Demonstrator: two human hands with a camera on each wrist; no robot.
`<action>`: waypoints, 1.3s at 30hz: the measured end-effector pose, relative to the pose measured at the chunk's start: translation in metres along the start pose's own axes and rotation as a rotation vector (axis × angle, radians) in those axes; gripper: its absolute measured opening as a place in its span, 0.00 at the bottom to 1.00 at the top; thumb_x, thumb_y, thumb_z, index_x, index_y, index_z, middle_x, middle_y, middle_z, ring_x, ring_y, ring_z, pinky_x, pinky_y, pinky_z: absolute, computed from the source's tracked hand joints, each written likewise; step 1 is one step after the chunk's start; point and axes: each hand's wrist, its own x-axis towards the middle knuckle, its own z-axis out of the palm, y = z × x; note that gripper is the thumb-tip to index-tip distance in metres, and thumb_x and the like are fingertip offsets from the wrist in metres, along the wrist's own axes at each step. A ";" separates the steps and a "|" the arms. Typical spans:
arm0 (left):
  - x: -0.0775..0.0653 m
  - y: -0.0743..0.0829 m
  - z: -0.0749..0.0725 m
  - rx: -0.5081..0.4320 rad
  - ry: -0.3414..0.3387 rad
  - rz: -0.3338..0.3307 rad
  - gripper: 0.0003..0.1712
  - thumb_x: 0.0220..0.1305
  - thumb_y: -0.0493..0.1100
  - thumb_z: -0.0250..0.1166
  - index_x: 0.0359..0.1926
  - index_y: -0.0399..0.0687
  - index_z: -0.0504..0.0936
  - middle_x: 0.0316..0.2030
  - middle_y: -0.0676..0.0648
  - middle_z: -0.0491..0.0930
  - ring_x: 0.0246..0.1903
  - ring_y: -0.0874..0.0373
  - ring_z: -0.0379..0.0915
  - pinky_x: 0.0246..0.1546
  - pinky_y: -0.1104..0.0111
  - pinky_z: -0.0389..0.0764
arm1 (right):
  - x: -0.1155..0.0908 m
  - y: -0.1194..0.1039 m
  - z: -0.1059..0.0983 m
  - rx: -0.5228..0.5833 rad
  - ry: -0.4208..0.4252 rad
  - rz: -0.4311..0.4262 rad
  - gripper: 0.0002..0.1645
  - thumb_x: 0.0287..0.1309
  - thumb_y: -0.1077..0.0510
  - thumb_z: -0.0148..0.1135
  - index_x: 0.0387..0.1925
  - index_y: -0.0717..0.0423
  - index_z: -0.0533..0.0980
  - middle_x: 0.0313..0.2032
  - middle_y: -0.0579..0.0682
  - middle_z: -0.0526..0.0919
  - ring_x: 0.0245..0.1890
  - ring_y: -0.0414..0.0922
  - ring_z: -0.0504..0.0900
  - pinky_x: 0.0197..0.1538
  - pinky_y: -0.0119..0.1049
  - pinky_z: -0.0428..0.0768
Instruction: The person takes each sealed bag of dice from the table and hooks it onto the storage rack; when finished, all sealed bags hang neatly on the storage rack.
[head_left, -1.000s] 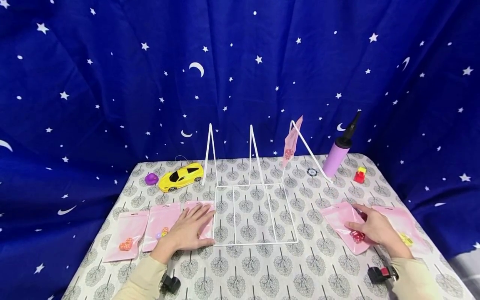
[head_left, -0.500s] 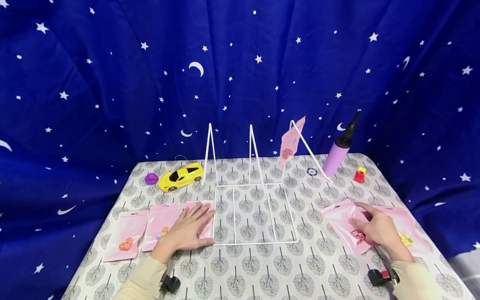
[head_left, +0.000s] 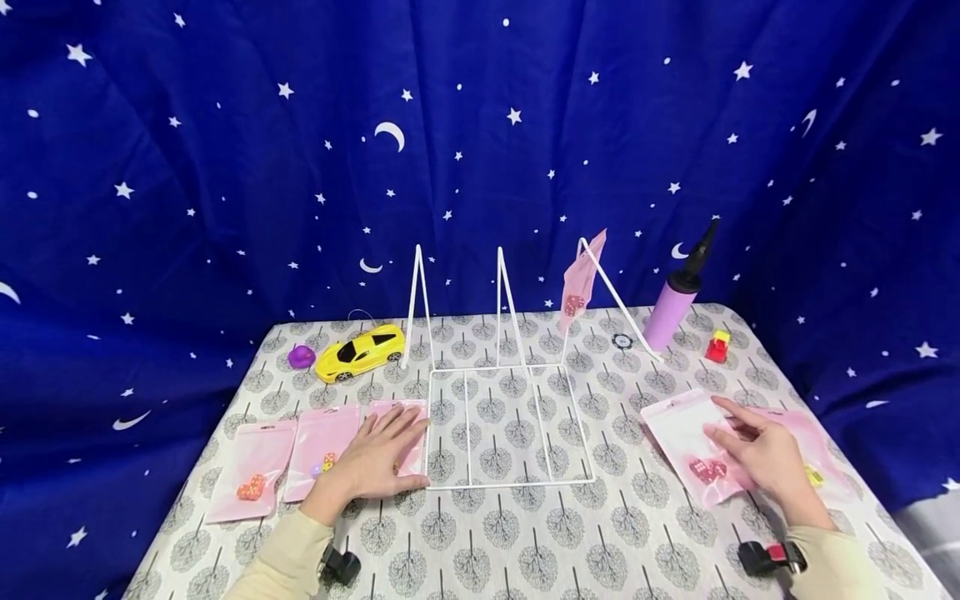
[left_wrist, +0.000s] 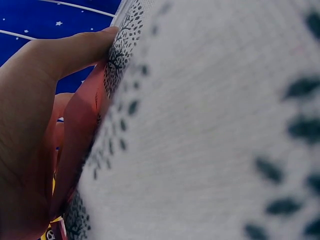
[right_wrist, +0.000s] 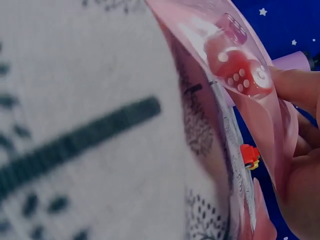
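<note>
Plainly, red-dice bag in right grip.

Tilts red-dice bag steeper in right hand than before, raising its top edge, showing paler front.

A glossy pink plastic pouch containing red, white-dotted dice tilts up off the tabletop, pinched in the right hand's grip. A flat pink plastic pouch lies beneath the left hand.
</note>
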 end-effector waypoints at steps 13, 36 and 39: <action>0.000 -0.001 0.000 -0.009 0.010 0.007 0.54 0.54 0.80 0.53 0.76 0.62 0.54 0.77 0.48 0.48 0.75 0.43 0.43 0.72 0.39 0.46 | -0.006 -0.041 -0.008 0.154 0.072 -0.021 0.33 0.51 0.57 0.74 0.61 0.49 0.76 0.29 0.16 0.79 0.26 0.22 0.77 0.29 0.17 0.74; 0.000 -0.003 0.002 -0.028 0.013 0.006 0.56 0.53 0.81 0.53 0.76 0.62 0.52 0.77 0.49 0.48 0.75 0.44 0.43 0.72 0.39 0.44 | -0.023 -0.172 -0.043 0.954 0.201 -0.597 0.29 0.39 0.88 0.62 0.49 0.90 0.69 0.31 0.56 0.88 0.24 0.38 0.83 0.27 0.21 0.80; 0.000 -0.002 0.002 -0.025 0.009 0.006 0.55 0.53 0.81 0.53 0.76 0.63 0.52 0.77 0.49 0.48 0.75 0.44 0.43 0.72 0.39 0.44 | -0.026 -0.187 -0.048 1.010 0.232 -0.618 0.28 0.39 0.87 0.63 0.48 0.92 0.68 0.32 0.58 0.88 0.26 0.40 0.85 0.29 0.22 0.82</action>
